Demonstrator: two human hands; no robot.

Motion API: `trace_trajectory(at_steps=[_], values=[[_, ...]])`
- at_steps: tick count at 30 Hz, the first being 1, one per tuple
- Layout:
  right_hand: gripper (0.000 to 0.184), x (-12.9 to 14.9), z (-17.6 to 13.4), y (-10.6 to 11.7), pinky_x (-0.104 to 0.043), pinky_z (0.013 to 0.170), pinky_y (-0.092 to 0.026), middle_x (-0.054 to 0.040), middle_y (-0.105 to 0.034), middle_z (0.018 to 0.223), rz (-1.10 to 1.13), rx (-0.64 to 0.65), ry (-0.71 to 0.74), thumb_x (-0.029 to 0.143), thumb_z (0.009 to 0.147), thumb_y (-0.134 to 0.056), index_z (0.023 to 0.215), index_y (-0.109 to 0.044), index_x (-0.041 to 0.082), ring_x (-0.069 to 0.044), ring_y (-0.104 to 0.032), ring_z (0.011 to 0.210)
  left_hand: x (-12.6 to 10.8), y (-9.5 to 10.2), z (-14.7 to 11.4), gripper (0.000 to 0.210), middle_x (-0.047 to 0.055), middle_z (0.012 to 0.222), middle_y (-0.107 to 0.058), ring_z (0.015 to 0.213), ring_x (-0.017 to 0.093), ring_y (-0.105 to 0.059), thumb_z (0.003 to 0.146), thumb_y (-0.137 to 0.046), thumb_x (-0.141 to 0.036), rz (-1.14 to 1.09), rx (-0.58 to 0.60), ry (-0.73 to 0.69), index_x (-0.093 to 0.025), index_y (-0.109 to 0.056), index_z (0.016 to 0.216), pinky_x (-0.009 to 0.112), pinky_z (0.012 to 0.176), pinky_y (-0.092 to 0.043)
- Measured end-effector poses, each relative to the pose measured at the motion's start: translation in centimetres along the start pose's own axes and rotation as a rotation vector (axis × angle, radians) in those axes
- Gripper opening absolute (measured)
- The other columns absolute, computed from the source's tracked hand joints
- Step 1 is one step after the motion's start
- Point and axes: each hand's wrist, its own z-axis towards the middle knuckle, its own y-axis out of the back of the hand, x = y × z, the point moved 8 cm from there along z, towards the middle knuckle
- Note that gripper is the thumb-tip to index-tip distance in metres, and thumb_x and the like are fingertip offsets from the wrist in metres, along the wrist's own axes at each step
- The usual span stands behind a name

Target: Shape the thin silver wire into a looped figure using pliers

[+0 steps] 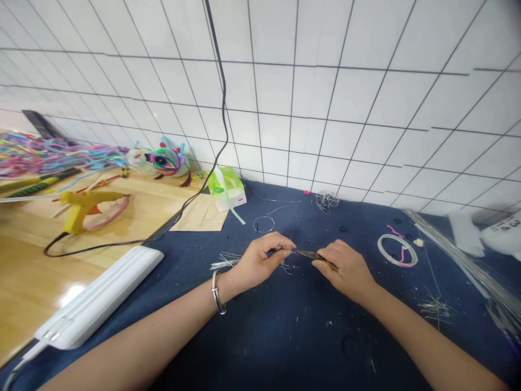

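Dark-blue worktop (pixel 285 331), tiled wall (pixel 313 92) behind. Fine wire (pixel 293 251), in from wall-side edge, pinched by left hand (pixel 260 258); pliers (pixel 310 254) clasped by right hand (pixel 345 270). Wire best steadied close to plier nose.

Two hands: one left hand (pixel 260 260), one right hand (pixel 342 267). One pair of pliers (pixel 308 254), one yellow glue gun (pixel 87 206), one long white box (pixel 101 296), one green-and-white packet (pixel 234 198), one white coil (pixel 381 252), one thin wire ring (pixel 274 222). Loose wire pieces (pixel 435 310): too many to count.
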Motion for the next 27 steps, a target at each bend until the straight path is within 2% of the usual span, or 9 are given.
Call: trace_trajectory(at_steps=[5,9,12,20,27], values=[[0.024,0.01,0.02,-0.08,-0.027,0.066,-0.036,-0.003,-0.056,0.071,0.009,0.02,-0.01,0.037,0.086,-0.045,0.082,-0.06,0.018,-0.015,-0.046,0.071,0.11,0.0,-0.01,0.011,0.004,0.083,-0.059,0.076,0.012,-0.052,0.081,-0.053,-0.02,-0.022,0.001,0.012,-0.016,-0.06,0.087,0.026,0.07,-0.042],[0.024,0.18,0.0,-0.26,-0.028,0.067,-0.036,-0.0035,-0.056,0.071,0.021,0.037,-0.009,0.037,0.086,-0.045,0.083,-0.06,0.018,-0.015,-0.045,0.071,0.55,-0.13,-0.18,0.013,0.002,0.073,-0.056,0.063,0.009,-0.051,0.082,-0.053,-0.024,-0.132,0.009,0.065,-0.015,-0.061,0.086,0.024,0.061,-0.042],[0.024,0.22,-0.02,-0.34,-0.028,0.067,-0.036,-0.0039,-0.056,0.072,0.025,0.036,-0.008,0.037,0.086,-0.045,0.084,-0.06,0.018,-0.016,-0.044,0.072,0.76,-0.02,-0.3,0.015,0.0,0.067,-0.054,0.057,0.008,-0.049,0.083,-0.052,-0.025,-0.174,-0.026,0.079,-0.014,-0.062,0.083,0.023,0.058,-0.041],[0.024,0.23,0.18,-0.35,-0.03,0.069,-0.037,-0.0044,-0.056,0.075,0.034,0.056,-0.004,0.038,0.085,-0.045,0.085,-0.059,0.018,-0.016,-0.045,0.075,0.84,0.19,-0.5,0.014,0.0,0.066,-0.053,0.058,0.008,-0.049,0.083,-0.051,-0.024,-0.158,-0.075,0.063,-0.014,-0.061,0.083,0.023,0.057,-0.04],[0.024,0.46,0.14,-0.38,-0.03,0.068,-0.037,-0.0041,-0.057,0.076,0.075,0.088,-0.003,0.038,0.085,-0.045,0.086,-0.059,0.019,-0.016,-0.046,0.075,0.05,0.41,-0.49,0.012,0.002,0.072,-0.056,0.063,0.009,-0.05,0.083,-0.051,-0.02,-0.08,-0.089,-0.025,-0.015,-0.062,0.082,0.024,0.062,-0.041]])
